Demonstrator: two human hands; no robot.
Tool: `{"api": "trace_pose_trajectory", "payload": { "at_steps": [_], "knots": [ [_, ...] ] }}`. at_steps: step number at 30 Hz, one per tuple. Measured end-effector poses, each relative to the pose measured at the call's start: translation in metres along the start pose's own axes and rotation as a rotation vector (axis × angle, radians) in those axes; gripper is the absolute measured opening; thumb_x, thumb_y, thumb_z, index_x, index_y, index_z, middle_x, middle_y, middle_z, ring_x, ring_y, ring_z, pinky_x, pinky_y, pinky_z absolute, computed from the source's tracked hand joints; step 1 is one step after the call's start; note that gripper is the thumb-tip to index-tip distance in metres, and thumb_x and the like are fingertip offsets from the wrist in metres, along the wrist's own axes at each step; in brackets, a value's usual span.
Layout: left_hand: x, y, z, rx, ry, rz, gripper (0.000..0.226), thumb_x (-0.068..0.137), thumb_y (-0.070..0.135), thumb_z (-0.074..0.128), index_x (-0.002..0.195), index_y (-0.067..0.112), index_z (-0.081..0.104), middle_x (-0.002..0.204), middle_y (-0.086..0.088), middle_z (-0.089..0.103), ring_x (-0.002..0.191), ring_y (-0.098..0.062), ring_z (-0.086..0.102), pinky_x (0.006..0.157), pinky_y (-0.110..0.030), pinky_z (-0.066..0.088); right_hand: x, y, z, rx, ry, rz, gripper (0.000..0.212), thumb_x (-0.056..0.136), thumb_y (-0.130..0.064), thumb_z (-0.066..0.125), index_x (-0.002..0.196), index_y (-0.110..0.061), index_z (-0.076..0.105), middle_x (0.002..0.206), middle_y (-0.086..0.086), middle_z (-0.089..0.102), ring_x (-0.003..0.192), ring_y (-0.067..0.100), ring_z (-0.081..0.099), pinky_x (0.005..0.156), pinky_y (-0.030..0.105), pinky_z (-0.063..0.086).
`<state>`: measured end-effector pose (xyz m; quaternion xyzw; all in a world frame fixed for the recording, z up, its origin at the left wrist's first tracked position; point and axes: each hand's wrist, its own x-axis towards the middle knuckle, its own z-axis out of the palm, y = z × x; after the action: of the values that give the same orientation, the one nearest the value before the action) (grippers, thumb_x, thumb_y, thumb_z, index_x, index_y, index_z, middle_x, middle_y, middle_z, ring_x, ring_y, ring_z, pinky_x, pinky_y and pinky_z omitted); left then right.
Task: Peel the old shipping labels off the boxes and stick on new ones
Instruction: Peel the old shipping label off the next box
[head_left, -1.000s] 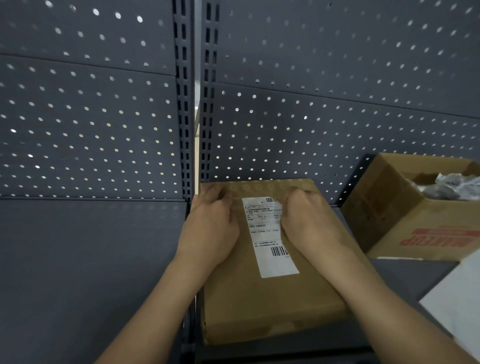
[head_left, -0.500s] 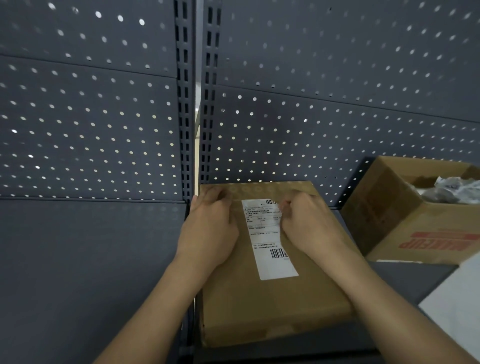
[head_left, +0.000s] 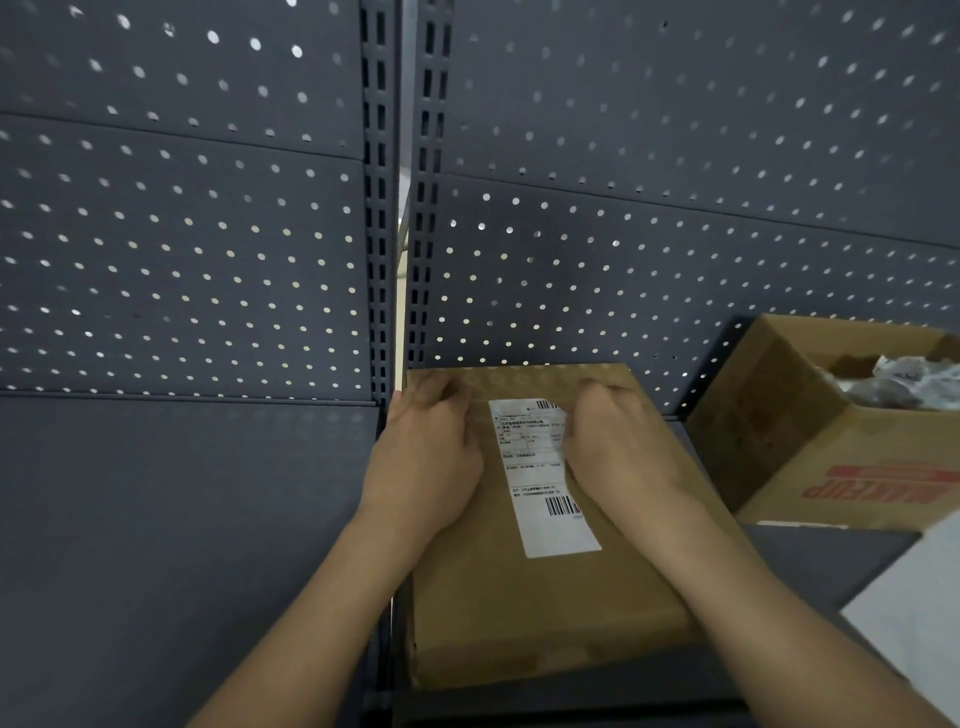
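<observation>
Here: both hands on the labelled box, at the label's far end.

The flat brown box (head_left: 545, 613) lies on a dark grey shelf (head_left: 156, 545), its far edge against the perforated back panel (head_left: 675, 234). The white shipping label (head_left: 545, 488) is stuck lengthwise along its top. The left hand (head_left: 426, 462) rests on the box just left of the label, fingers bent; whether it is gripping cannot be told. The right hand (head_left: 618, 452) overlaps the label's upper right edge, fingers curled; any pinch is hidden. To the right stands an open carton (head_left: 779, 431) with red lettering, and near it lies a white sheet (head_left: 914, 623).
</observation>
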<state>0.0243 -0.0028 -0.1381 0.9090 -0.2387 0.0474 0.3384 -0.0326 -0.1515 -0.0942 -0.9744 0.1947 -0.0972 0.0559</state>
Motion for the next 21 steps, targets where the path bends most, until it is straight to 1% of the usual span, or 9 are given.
{"api": "trace_pose_trajectory", "payload": {
  "at_steps": [2, 4, 7, 10, 12, 14, 16, 18, 21],
  "knots": [
    [0.0, -0.001, 0.001, 0.005, -0.006, -0.007, 0.036, 0.091, 0.007, 0.04, 0.12, 0.008, 0.061, 0.141, 0.001, 0.044, 0.132, -0.027, 0.037, 0.108, -0.049, 0.038, -0.002, -0.007, 0.002, -0.076, 0.011, -0.001, 0.011, 0.09, 0.002, 0.048, 0.092, -0.006, 0.055, 0.097, 0.012, 0.063, 0.096, 0.03, 0.062, 0.063, 0.031, 0.039],
    [0.0, -0.002, 0.001, 0.01, -0.004, -0.01, 0.036, 0.09, 0.007, 0.04, 0.119, 0.008, 0.061, 0.141, 0.001, 0.044, 0.132, -0.028, 0.038, 0.106, -0.05, 0.039, -0.002, -0.011, 0.008, -0.138, 0.023, -0.006, 0.02, 0.092, 0.003, 0.045, 0.107, -0.002, 0.057, 0.107, 0.013, 0.063, 0.102, 0.029, 0.061, 0.068, 0.033, 0.046],
    [0.001, -0.001, 0.001, 0.021, -0.005, -0.016, 0.036, 0.09, 0.008, 0.041, 0.12, 0.01, 0.06, 0.14, 0.002, 0.044, 0.131, -0.029, 0.039, 0.105, -0.05, 0.04, -0.001, -0.011, 0.013, -0.187, 0.05, -0.027, 0.025, 0.094, 0.001, 0.042, 0.115, -0.002, 0.054, 0.113, 0.013, 0.061, 0.106, 0.028, 0.059, 0.073, 0.031, 0.048],
    [0.002, -0.001, 0.001, 0.036, -0.022, -0.021, 0.035, 0.09, 0.008, 0.041, 0.12, 0.01, 0.06, 0.14, 0.002, 0.044, 0.13, -0.03, 0.039, 0.103, -0.05, 0.042, 0.0, -0.007, 0.011, -0.162, 0.039, -0.063, 0.023, 0.092, 0.002, 0.044, 0.111, -0.002, 0.056, 0.108, 0.013, 0.062, 0.102, 0.028, 0.061, 0.068, 0.03, 0.043],
    [0.002, -0.002, 0.001, 0.034, -0.02, -0.02, 0.034, 0.09, 0.008, 0.04, 0.118, 0.011, 0.06, 0.14, 0.003, 0.044, 0.129, -0.031, 0.04, 0.099, -0.048, 0.046, 0.003, 0.002, 0.008, -0.096, -0.005, -0.099, 0.017, 0.089, 0.001, 0.048, 0.098, -0.004, 0.061, 0.099, 0.01, 0.064, 0.094, 0.027, 0.063, 0.065, 0.028, 0.043],
    [0.002, -0.002, 0.0, 0.032, -0.017, -0.016, 0.033, 0.089, 0.008, 0.04, 0.115, 0.012, 0.059, 0.138, 0.003, 0.045, 0.127, -0.031, 0.041, 0.09, -0.044, 0.05, 0.007, 0.013, 0.004, 0.021, -0.053, -0.116, 0.018, 0.085, 0.001, 0.048, 0.089, -0.003, 0.065, 0.091, 0.009, 0.066, 0.089, 0.026, 0.063, 0.068, 0.028, 0.049],
    [0.002, -0.002, 0.0, 0.03, -0.015, -0.016, 0.033, 0.089, 0.008, 0.04, 0.115, 0.012, 0.059, 0.138, 0.004, 0.045, 0.126, -0.03, 0.042, 0.086, -0.042, 0.05, 0.009, 0.024, -0.003, 0.188, -0.024, -0.066, 0.022, 0.087, 0.0, 0.046, 0.092, -0.006, 0.067, 0.092, 0.005, 0.065, 0.089, 0.021, 0.06, 0.066, 0.021, 0.044],
    [0.001, -0.001, -0.001, 0.027, -0.005, -0.007, 0.034, 0.09, 0.008, 0.04, 0.118, 0.012, 0.059, 0.138, 0.004, 0.045, 0.127, -0.029, 0.041, 0.09, -0.042, 0.049, 0.009, 0.029, -0.009, 0.297, 0.005, -0.002, 0.023, 0.095, -0.007, 0.045, 0.098, -0.011, 0.067, 0.1, 0.002, 0.064, 0.094, 0.02, 0.06, 0.071, 0.026, 0.043],
    [0.001, -0.002, 0.0, 0.017, 0.001, 0.006, 0.036, 0.091, 0.008, 0.04, 0.121, 0.011, 0.06, 0.141, 0.003, 0.044, 0.131, -0.027, 0.039, 0.102, -0.046, 0.043, 0.008, 0.028, -0.011, 0.279, -0.042, -0.022, 0.023, 0.1, -0.015, 0.046, 0.1, -0.01, 0.068, 0.106, 0.007, 0.066, 0.101, 0.026, 0.06, 0.078, 0.031, 0.045]
  ]
}}
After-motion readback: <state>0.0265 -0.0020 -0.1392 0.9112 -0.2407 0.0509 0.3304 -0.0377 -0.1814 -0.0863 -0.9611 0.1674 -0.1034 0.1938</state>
